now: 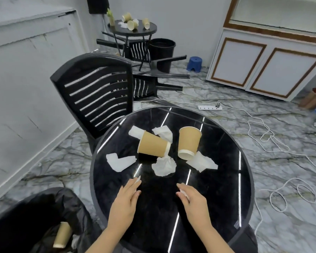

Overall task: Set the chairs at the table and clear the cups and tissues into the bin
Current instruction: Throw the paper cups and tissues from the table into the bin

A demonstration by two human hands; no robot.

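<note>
Left hand (125, 199) lies over the near part of the round table (226, 207), fingers straight and together, a white scrap at the fingertips; grip cannot be told. Right hand (193, 203) is loosely curled, a white scrap at its fingers. Two cups (153, 146) lie tipped mid-table among tissues (163, 166). A chair (98, 92) stands far left. The bin (36, 221), near left, holds one cup.

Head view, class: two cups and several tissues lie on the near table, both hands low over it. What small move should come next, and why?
Probably the left hand reaches forward for the crumpled tissue, the nearest piece of litter. Both paper cups, one on its side and one tipped over, lie farther back. The lined bin at the left already holds a cup, so that side suits dropping it.
</note>
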